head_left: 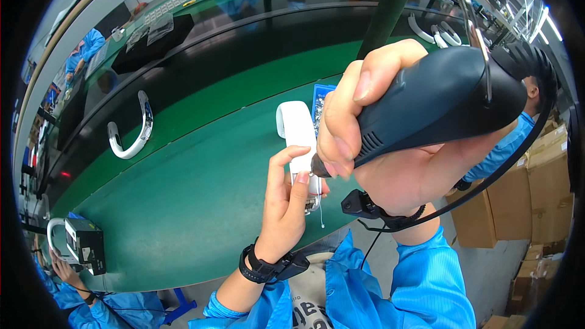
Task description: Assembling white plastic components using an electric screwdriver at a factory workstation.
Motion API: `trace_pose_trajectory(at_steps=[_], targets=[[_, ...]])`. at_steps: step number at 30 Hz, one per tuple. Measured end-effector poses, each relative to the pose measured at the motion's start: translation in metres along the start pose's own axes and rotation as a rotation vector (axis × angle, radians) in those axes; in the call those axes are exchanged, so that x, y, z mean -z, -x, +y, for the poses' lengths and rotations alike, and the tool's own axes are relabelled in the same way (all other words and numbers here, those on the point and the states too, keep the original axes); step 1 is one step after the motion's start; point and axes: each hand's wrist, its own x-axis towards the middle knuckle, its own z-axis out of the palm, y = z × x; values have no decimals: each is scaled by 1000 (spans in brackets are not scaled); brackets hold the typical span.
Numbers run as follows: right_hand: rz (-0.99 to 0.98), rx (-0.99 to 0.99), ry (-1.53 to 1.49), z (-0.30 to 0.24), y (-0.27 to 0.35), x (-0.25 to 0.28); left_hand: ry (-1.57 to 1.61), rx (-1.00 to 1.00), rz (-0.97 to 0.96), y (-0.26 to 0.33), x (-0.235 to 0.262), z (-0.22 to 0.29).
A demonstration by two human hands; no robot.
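Note:
My left hand (pixel 285 204) grips a white curved plastic band (pixel 297 123) by its lower end, thumb and fingers on either side. Thin wires and small metal parts show at that end. In my right hand (pixel 390 103) is a black electric screwdriver (pixel 448 94), hung from a metal hook and trailing a thick black cable. Its dark tip (pixel 318 166) points at the band right beside my left thumb; whether it touches a screw cannot be made out. Behind the band, partly hidden by my right fingers, is a blue tray (pixel 321 92) of small shiny parts.
Another white curved band (pixel 129 149) lies on the green bench (pixel 183 207) to the left. A black box (pixel 85 245) stands near a co-worker's hand (pixel 66 269) at lower left. More white bands (pixel 442 35) lie far right, behind a dark green post (pixel 390 9). Cardboard boxes (pixel 512 201) are stacked at right.

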Motion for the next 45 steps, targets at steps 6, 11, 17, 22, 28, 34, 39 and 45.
trace_pose_trajectory(at_steps=[6,11,17,22,28,34,39,45], targets=[[32,-6,-20,5,5,-8,-8,-2,-4,5,10,4],[22,17,-16,8,6,-11,-27,-7,20,8,13,6],[-1,10,-11,14,6,-20,-24,-19,26,13,19,8],[27,-46,15,12,5,-32,-34,-27,20,18,25,13],[0,-14,38,13,5,-39,-21,-21,20,23,31,16],[-58,42,50,23,8,-39,-4,-30,31,30,39,20],[-19,66,48,27,8,-50,5,-30,23,34,47,21],[69,111,85,32,8,-64,-17,-13,72,39,52,28]])
